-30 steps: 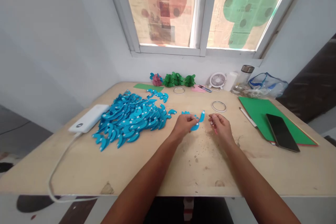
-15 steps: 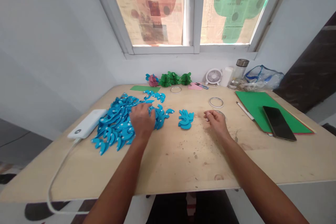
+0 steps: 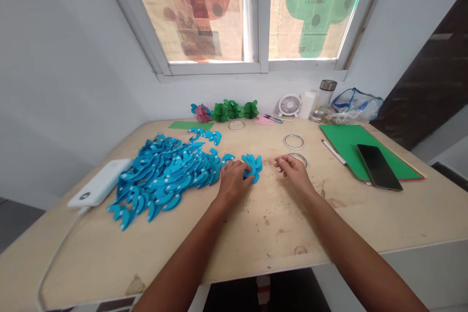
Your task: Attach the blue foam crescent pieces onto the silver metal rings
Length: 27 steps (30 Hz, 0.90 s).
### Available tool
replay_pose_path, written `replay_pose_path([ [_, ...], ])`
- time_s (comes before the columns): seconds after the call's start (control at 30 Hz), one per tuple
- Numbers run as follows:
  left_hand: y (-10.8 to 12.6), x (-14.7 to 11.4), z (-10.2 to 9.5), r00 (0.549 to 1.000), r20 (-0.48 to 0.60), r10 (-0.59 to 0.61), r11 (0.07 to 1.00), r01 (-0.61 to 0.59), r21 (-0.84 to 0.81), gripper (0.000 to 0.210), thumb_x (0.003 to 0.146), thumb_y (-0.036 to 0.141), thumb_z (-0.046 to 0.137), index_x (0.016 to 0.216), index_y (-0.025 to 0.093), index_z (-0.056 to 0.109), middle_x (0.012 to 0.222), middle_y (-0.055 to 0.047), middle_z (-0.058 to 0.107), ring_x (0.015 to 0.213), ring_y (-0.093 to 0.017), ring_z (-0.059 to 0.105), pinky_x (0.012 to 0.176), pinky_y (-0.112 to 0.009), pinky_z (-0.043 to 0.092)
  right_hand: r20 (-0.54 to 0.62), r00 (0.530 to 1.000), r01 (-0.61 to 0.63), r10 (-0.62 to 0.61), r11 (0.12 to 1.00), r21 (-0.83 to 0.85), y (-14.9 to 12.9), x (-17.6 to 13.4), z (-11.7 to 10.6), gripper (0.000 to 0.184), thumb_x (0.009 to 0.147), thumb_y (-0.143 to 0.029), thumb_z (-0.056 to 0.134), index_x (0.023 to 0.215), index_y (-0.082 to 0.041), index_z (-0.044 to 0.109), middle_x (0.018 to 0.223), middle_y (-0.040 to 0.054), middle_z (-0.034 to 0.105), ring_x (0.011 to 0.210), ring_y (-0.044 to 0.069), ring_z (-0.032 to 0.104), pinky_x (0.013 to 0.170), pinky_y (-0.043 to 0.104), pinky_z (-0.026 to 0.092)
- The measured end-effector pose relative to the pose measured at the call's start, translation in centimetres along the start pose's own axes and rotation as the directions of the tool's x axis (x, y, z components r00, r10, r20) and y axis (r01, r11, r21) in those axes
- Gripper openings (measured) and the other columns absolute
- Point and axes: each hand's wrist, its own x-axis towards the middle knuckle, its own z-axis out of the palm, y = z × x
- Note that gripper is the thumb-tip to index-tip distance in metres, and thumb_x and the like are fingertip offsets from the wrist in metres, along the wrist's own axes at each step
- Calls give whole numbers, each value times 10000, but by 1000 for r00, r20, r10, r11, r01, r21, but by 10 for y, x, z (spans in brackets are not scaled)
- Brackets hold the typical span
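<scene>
My left hand (image 3: 235, 179) is at the near left side of a small cluster of blue paper pieces (image 3: 255, 163), its thumb and fingers closed on the cluster's edge. Part of the cluster is hidden by those fingers. My right hand (image 3: 293, 171) is held to the right of it, thumb and fingertips pinched together. A tiny pale bit shows at that pinch, too small to name. Left of both hands spreads a big heap of blue curved paper pieces (image 3: 164, 170), many with small white squares on them.
A white power bank (image 3: 100, 183) with a cable lies left of the heap. Tape rolls (image 3: 293, 142) lie beyond my right hand. Further right are a pen (image 3: 333, 151), green sheets (image 3: 343, 139) and a phone (image 3: 379, 166). Green paper crafts (image 3: 232, 108) and a fan (image 3: 289, 105) line the wall.
My left hand has moved right, from over the heap to the small blue cluster, and closed on its edge. My right hand stays pinched near the same spot. The view has shifted slightly.
</scene>
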Motion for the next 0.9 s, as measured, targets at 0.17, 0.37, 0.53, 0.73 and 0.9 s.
replay_pose_path([
  [0.17,14,-3,-6,995,-102,19,953,-49,-298,105,739,280,576,801,203,613,877,-42,665,882,-205,579,803,-339,420,2,998,-58,58,998,1,4,1,2,281,696,-422,585,796,-166,641,745,36,644,597,118,523,510,232,366],
  [0.37,34,-13,-5,994,-54,91,899,-105,-425,149,703,256,612,846,215,622,908,-42,669,931,-218,586,804,-347,448,30,998,-49,49,999,3,7,2,2,292,684,-461,602,713,-172,623,557,-18,541,495,103,447,467,228,326],
  [0.53,41,-8,-8,999,15,-44,775,44,-631,176,730,343,591,824,204,645,892,-51,682,859,-201,617,778,-334,471,87,996,-5,6,1000,-19,10,2,2,282,685,-457,598,636,-180,584,527,-23,502,499,108,433,475,230,324],
  [0.73,52,5,-7,953,233,-191,439,296,-848,210,658,319,626,780,153,668,745,-52,661,662,-165,591,477,-228,452,236,972,30,-10,996,-82,3,-5,5,292,713,-418,575,554,-181,513,500,-47,438,483,88,377,467,216,277],
  [0.9,55,5,2,918,219,-331,262,312,-913,206,596,295,660,727,137,662,686,-27,637,608,-121,560,461,-188,421,226,974,-14,22,999,-34,-1,-7,7,208,723,-371,565,658,-175,593,546,-40,514,497,86,425,483,213,299],
])
